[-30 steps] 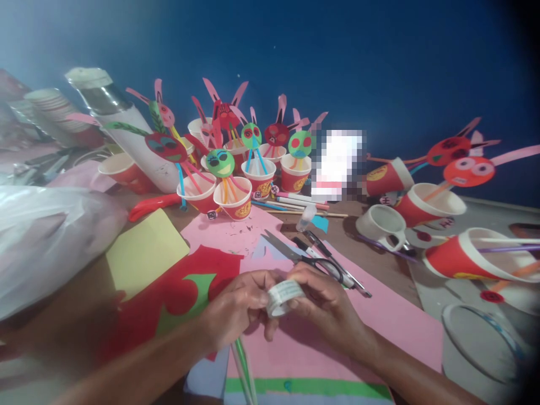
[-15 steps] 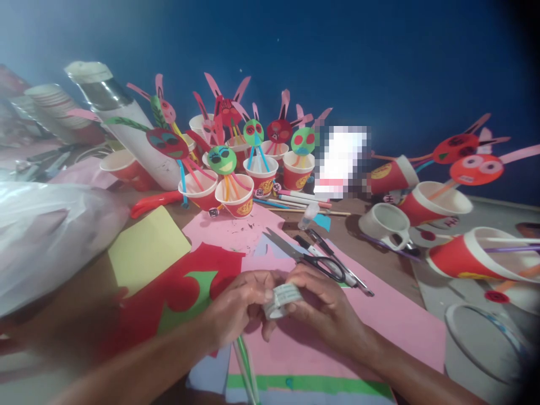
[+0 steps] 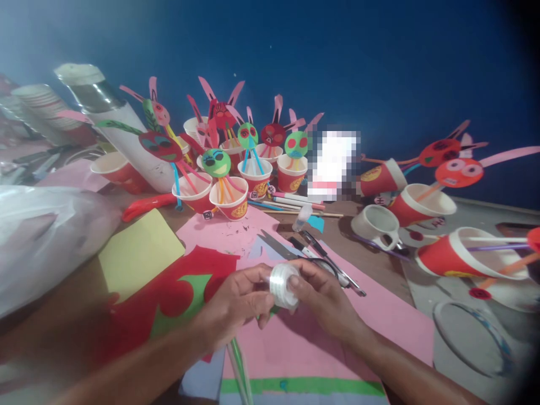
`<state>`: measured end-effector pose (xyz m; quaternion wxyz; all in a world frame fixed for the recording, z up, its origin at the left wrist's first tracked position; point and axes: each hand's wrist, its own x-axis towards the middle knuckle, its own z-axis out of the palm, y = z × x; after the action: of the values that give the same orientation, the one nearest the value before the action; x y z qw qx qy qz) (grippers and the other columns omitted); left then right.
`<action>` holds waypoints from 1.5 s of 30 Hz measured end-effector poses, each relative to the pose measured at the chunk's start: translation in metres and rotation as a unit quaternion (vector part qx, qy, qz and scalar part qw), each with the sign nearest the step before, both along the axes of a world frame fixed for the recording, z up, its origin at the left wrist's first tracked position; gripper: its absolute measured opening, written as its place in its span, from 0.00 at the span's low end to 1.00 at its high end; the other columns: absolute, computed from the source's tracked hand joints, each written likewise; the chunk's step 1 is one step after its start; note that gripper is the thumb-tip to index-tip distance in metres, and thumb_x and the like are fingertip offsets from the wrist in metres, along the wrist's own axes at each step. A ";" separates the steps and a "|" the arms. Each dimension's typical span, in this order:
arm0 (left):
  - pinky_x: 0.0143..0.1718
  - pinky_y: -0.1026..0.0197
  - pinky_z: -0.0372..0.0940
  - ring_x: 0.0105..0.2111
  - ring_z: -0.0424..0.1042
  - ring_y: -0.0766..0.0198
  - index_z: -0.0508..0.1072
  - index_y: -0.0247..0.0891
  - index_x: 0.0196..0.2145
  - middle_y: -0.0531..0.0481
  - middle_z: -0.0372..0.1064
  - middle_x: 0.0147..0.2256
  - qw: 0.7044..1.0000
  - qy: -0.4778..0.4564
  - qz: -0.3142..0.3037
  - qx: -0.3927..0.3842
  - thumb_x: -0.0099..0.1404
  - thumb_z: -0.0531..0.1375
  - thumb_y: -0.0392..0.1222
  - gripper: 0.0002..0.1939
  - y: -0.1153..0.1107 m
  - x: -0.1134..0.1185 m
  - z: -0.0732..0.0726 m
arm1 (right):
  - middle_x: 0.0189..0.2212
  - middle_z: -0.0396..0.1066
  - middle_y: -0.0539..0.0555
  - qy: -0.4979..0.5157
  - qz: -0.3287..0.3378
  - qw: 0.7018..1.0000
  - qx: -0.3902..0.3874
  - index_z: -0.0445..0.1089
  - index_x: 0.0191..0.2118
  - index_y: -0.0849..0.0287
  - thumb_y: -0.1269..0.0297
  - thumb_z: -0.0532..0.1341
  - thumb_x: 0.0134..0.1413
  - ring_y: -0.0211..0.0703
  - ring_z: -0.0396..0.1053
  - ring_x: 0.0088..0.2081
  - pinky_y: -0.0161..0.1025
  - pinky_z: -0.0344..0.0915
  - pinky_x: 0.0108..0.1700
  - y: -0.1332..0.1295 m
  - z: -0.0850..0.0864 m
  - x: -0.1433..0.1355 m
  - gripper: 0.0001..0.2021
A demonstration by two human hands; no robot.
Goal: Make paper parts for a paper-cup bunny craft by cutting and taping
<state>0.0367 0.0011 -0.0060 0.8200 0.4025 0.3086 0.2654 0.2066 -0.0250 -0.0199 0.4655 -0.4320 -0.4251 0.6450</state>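
Pinching a shiny tape roll [image 3: 278, 286] between my left hand [image 3: 240, 298] and right hand [image 3: 323, 289]

Over the pink sheet [image 3: 379, 320] at the near side of the desk [image 3: 383, 270], I hold the roll tilted, left thumb and fingers on its left side, right thumb pressing its right face. Gripping from both sides probably steadies so small and slick a ring. It gleams white, smooth and round. Just beyond my right hand, scissors [image 3: 276, 246] with grey metal blades and dark handles lie aslant beside slim pens [image 3: 333, 262], likely left there for easy reach. To the left, curve-edged red paper [image 3: 147, 304] lies against green paper [image 3: 198, 288]; a plain yellow sheet [image 3: 141, 253] sits farther left. On the far side, red-and-white paper cups [image 3: 230, 209] hold flat, round paper faces [image 3: 217, 163] on coloured stems [image 3: 177, 181], perhaps set back to free working room.
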 end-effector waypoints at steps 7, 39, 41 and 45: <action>0.20 0.67 0.55 0.20 0.57 0.71 0.71 0.32 0.36 0.53 0.61 0.23 0.977 -0.040 0.078 -0.193 0.57 0.60 0.44 0.12 0.001 0.005 0.000 | 0.30 0.70 0.51 -0.073 0.045 0.996 0.027 0.65 0.47 0.57 0.55 0.51 0.62 0.37 0.68 0.27 0.34 0.66 0.30 0.004 0.010 0.012 0.15; 0.34 0.62 0.62 0.34 0.67 0.61 0.68 0.34 0.33 0.47 0.68 0.32 0.986 0.140 0.060 0.070 0.56 0.62 0.38 0.08 -0.021 0.011 -0.001 | 0.37 0.66 0.49 -0.238 0.055 0.966 0.083 0.59 0.44 0.53 0.76 0.55 0.45 0.42 0.65 0.38 0.40 0.64 0.43 -0.012 0.029 0.004 0.18; 0.35 0.61 0.62 0.34 0.67 0.60 0.67 0.35 0.34 0.47 0.68 0.33 0.985 0.146 0.054 0.073 0.56 0.61 0.38 0.08 -0.022 0.011 0.000 | 0.37 0.66 0.50 -0.234 0.042 0.964 0.117 0.59 0.45 0.53 0.77 0.55 0.44 0.42 0.65 0.38 0.42 0.63 0.47 -0.013 0.027 0.005 0.20; 0.33 0.63 0.62 0.33 0.67 0.63 0.67 0.34 0.37 0.47 0.68 0.33 0.995 0.082 0.038 0.048 0.57 0.61 0.40 0.10 -0.019 0.008 -0.001 | 0.46 0.63 0.53 -0.245 0.024 0.945 0.217 0.58 0.48 0.54 0.79 0.55 0.41 0.46 0.62 0.49 0.42 0.60 0.52 -0.014 0.018 0.005 0.24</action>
<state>0.0448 -0.0176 -0.0066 0.7609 0.4497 0.3769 0.2771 0.2116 -0.0388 -0.0022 0.4140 -0.4544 -0.6661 0.4224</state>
